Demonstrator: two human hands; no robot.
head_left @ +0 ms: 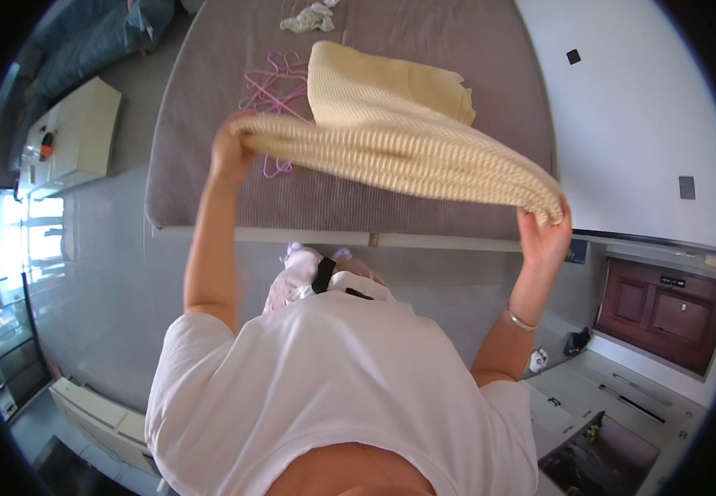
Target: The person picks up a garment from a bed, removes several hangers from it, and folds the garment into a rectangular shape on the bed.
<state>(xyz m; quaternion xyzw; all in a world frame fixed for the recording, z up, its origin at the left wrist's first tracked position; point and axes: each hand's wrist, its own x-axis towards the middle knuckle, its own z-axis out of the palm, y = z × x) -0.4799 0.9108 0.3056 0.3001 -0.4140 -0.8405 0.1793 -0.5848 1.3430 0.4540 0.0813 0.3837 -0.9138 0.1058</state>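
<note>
A pale yellow ribbed knit cloth (pixel 395 155), perhaps a garment, stretches between my two hands above a surface covered in brown-grey ribbed fabric. My left hand (pixel 232 146) grips its left end; the fingers are partly hidden behind the knit. At the lower right, my right hand (pixel 547 235) pinches the bunched opposite end. The far part of the knit spreads out over the covered surface (pixel 457 220). Several pink and purple clothes hangers (pixel 274 84) lie there, partly covered by the cloth.
A crumpled whitish cloth (pixel 309 17) lies at the far side. The white wall (pixel 631 124) bounds the right. A low white cabinet (pixel 79 136) stands across the floor at left. Beyond my right arm are a dark red door (pixel 662 316) and a white cabinet (pixel 618 384).
</note>
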